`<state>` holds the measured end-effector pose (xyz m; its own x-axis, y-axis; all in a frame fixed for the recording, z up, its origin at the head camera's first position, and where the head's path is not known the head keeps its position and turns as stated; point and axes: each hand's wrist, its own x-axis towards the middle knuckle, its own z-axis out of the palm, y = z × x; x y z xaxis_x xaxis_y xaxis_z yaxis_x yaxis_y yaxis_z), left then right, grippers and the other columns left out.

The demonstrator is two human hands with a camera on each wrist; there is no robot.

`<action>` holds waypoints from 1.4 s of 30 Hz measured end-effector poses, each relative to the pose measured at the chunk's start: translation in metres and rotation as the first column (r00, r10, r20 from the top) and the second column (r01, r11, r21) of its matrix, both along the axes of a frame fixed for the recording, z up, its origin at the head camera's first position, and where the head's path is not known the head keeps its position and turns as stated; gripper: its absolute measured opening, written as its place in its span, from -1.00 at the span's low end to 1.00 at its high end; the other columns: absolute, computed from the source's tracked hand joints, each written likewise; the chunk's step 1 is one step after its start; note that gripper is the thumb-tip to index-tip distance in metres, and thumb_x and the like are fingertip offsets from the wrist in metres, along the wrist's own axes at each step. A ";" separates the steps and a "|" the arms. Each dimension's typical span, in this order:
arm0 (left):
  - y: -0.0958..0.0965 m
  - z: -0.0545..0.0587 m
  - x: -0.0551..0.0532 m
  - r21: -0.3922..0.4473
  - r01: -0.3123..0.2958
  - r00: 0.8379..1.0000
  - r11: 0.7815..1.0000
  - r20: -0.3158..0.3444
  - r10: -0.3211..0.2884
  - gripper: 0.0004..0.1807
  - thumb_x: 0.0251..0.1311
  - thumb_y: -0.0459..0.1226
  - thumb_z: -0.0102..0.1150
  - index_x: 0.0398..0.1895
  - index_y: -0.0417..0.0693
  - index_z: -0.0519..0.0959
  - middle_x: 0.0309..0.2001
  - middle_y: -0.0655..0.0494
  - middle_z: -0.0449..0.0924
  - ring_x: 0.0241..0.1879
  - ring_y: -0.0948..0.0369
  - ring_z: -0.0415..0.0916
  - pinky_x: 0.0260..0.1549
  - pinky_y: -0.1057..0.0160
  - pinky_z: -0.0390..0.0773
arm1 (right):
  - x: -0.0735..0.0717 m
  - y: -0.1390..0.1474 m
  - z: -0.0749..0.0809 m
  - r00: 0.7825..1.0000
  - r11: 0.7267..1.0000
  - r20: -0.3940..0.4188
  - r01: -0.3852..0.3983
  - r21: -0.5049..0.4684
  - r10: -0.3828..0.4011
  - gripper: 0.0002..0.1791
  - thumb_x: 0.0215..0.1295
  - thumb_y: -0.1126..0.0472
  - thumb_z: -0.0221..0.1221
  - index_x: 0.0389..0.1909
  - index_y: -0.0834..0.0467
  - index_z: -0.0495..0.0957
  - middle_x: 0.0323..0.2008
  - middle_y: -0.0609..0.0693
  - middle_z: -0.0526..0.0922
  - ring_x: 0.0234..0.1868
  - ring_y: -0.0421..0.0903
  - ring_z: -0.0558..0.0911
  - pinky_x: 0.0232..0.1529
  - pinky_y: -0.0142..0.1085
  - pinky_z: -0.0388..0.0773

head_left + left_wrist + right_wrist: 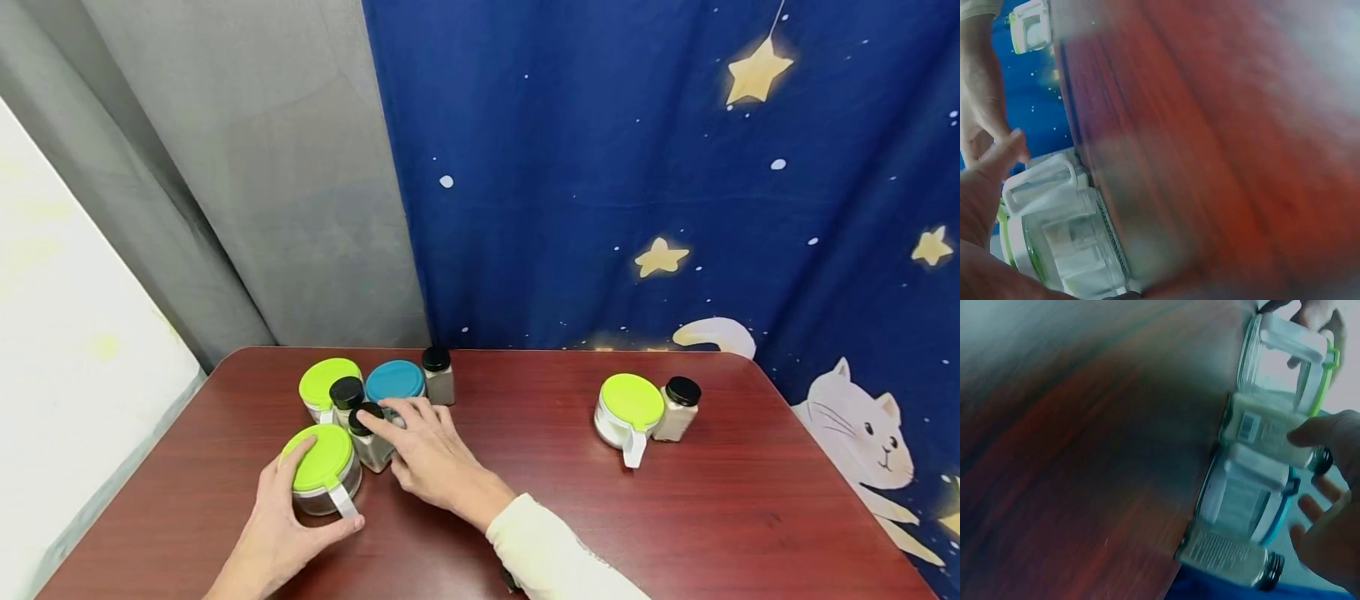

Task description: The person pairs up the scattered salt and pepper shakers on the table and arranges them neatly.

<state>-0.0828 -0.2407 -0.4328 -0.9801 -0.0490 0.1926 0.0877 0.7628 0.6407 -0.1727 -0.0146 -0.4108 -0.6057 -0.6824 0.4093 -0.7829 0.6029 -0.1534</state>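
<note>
My left hand (281,508) curves around the left side of a green-lidded glass jar (322,462) with a white handle; its thumb stretches past the handle. In the left wrist view this jar (1072,250) stands upright on the table. Over a black-capped square jar (371,450) is my right hand (435,458), the thumb overlapping the jar (1266,428) in the right wrist view, with the other fingers spread apart from it. Beside these stand another black-capped jar (347,392), a second green-lidded jar (327,379), a blue-lidded jar (395,379) and a black-capped shaker (438,379).
At the right of the brown table (750,500) stand a green-lidded jar (630,404) with a handle and a black-capped jar (677,408). A dark object (510,579) shows partly beside my right sleeve. Behind the table hang grey and blue curtains (562,208).
</note>
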 end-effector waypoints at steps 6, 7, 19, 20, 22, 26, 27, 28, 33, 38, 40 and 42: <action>0.004 0.005 -0.006 -0.063 -0.001 0.998 0.998 -0.068 -0.004 0.10 -0.10 0.11 0.61 0.46 0.03 0.18 0.29 -0.21 0.17 0.12 -0.11 0.37 -0.12 -0.25 0.49 | -0.001 -0.008 -0.008 0.998 0.995 -0.049 0.038 -0.092 -0.043 -0.36 0.26 0.21 0.35 0.34 -0.19 0.42 0.24 0.01 0.28 0.16 0.02 0.30 0.05 -0.13 0.28; 0.003 0.005 -0.006 -0.069 0.005 0.997 0.998 -0.074 -0.011 0.11 -0.12 0.09 0.63 0.45 0.04 0.18 0.29 -0.19 0.17 0.12 -0.11 0.38 -0.13 -0.24 0.49 | -0.002 -0.009 -0.009 0.998 0.995 -0.061 0.028 -0.099 -0.034 -0.38 0.25 0.21 0.36 0.31 -0.17 0.42 0.25 0.02 0.28 0.16 0.03 0.31 0.04 -0.15 0.30; -0.003 0.003 0.001 -0.066 0.008 1.000 0.998 -0.012 -0.009 0.18 -0.28 0.06 0.71 0.41 -0.02 0.18 0.20 -0.18 0.20 0.03 -0.10 0.45 -0.14 -0.16 0.53 | -0.001 -0.011 -0.012 0.986 0.991 -0.118 -0.122 -0.056 0.114 -0.46 0.22 0.11 0.44 0.18 0.00 0.46 0.28 -0.06 0.42 0.23 -0.08 0.36 0.20 -0.23 0.34; -0.004 0.003 0.002 -0.066 0.011 1.000 0.998 -0.010 -0.012 0.18 -0.28 0.06 0.71 0.40 -0.03 0.19 0.20 -0.17 0.21 0.03 -0.09 0.45 -0.13 -0.15 0.53 | -0.001 -0.010 -0.012 0.983 0.987 -0.123 -0.147 -0.061 0.139 -0.47 0.23 0.12 0.44 0.18 0.03 0.47 0.25 -0.06 0.44 0.22 -0.09 0.39 0.23 -0.25 0.34; -0.003 0.005 0.000 -0.066 0.021 1.000 0.998 -0.011 -0.022 0.17 -0.29 0.03 0.72 0.40 -0.02 0.20 0.20 -0.14 0.22 0.04 -0.07 0.44 -0.13 -0.14 0.53 | -0.003 -0.007 -0.011 0.974 0.981 -0.151 -0.181 -0.062 0.170 -0.45 0.22 0.11 0.45 0.19 0.07 0.48 0.21 -0.06 0.46 0.22 -0.12 0.43 0.28 -0.32 0.31; -0.001 0.009 -0.003 -0.076 0.040 0.999 0.996 -0.013 -0.041 0.13 -0.28 0.03 0.71 0.39 0.04 0.22 0.23 -0.07 0.24 0.03 -0.02 0.46 -0.13 -0.10 0.54 | -0.004 0.000 -0.008 0.963 0.972 -0.163 -0.226 -0.067 0.213 -0.39 0.23 0.10 0.45 0.26 0.11 0.48 0.21 -0.04 0.45 0.20 -0.14 0.49 0.28 -0.41 0.30; 0.000 0.010 -0.003 -0.080 0.040 0.999 0.996 -0.011 -0.041 0.12 -0.29 0.03 0.71 0.38 0.06 0.23 0.22 -0.05 0.25 0.02 -0.01 0.46 -0.14 -0.09 0.54 | -0.004 0.002 -0.008 0.964 0.971 -0.151 -0.229 -0.069 0.217 -0.38 0.24 0.10 0.45 0.28 0.10 0.47 0.21 -0.04 0.44 0.19 -0.14 0.49 0.27 -0.42 0.32; 0.001 0.011 -0.004 -0.085 0.046 0.999 0.995 -0.011 -0.047 0.13 -0.30 0.05 0.72 0.37 0.08 0.24 0.22 -0.04 0.25 0.01 -0.01 0.47 -0.16 -0.08 0.54 | -0.004 0.003 -0.007 0.966 0.971 -0.139 -0.229 -0.075 0.217 -0.38 0.24 0.09 0.44 0.29 0.09 0.47 0.21 -0.03 0.43 0.17 -0.14 0.51 0.24 -0.43 0.35; 0.005 0.013 -0.002 -0.100 0.067 0.997 0.993 -0.017 -0.069 0.15 -0.38 0.10 0.73 0.36 0.12 0.27 0.21 0.05 0.28 -0.04 0.07 0.50 -0.19 -0.03 0.55 | -0.005 0.009 -0.006 0.970 0.963 -0.063 -0.242 -0.114 0.236 -0.39 0.25 0.09 0.44 0.27 0.09 0.46 0.17 0.02 0.43 0.10 -0.12 0.52 0.18 -0.44 0.39; 0.006 0.015 0.003 -0.110 0.085 0.995 0.990 -0.051 -0.091 0.16 -0.38 0.12 0.73 0.38 0.14 0.29 0.20 0.16 0.31 -0.01 0.12 0.48 -0.16 -0.04 0.56 | -0.004 0.012 -0.005 0.964 0.945 0.028 -0.254 -0.208 0.266 -0.42 0.21 0.13 0.48 0.22 0.09 0.52 0.09 -0.06 0.53 0.16 -0.17 0.49 0.24 -0.46 0.31; 0.007 0.016 0.005 -0.117 0.085 0.994 0.989 -0.056 -0.092 0.15 -0.39 0.11 0.74 0.38 0.16 0.30 0.20 0.22 0.31 0.00 0.15 0.48 -0.14 -0.03 0.56 | -0.001 0.014 -0.004 0.966 0.946 0.058 -0.231 -0.228 0.250 -0.43 0.20 0.11 0.48 0.21 0.07 0.53 0.08 -0.08 0.54 0.16 -0.19 0.48 0.24 -0.46 0.31; 0.011 0.018 0.007 -0.112 0.089 0.994 0.990 -0.055 -0.095 0.14 -0.39 0.11 0.74 0.36 0.18 0.30 0.20 0.25 0.31 -0.01 0.16 0.47 -0.13 -0.01 0.55 | 0.003 0.018 -0.003 0.972 0.951 0.068 -0.204 -0.231 0.225 -0.43 0.19 0.09 0.48 0.20 0.05 0.54 0.08 -0.10 0.55 0.15 -0.21 0.49 0.22 -0.46 0.32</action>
